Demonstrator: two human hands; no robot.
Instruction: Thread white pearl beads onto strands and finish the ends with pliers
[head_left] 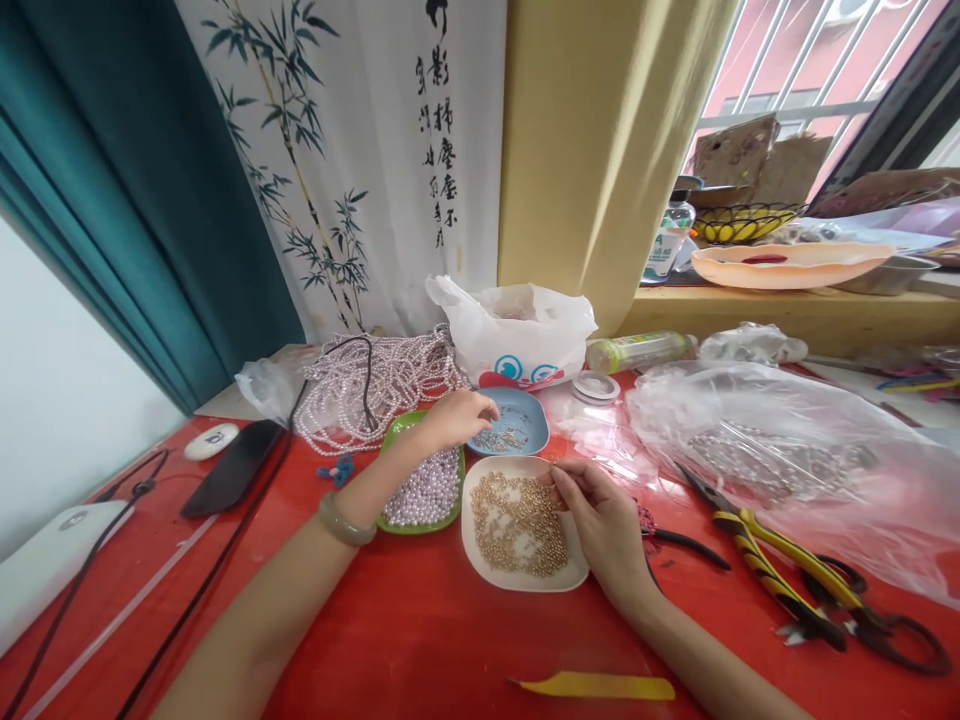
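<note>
The right hand pinches with its fingertips in the gold beads on the white dish, near the table's front edge. The left hand, loosely curled, hovers over the blue dish; whether it holds something I cannot tell. The green dish of pearl beads sits just beside. It is better to pick one bead only, gently.

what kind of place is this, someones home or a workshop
Probably a home craft corner for beading: a red table by a window, dishes of gold beads and pearl beads, pearl strands and yellow-handled pliers.
</note>
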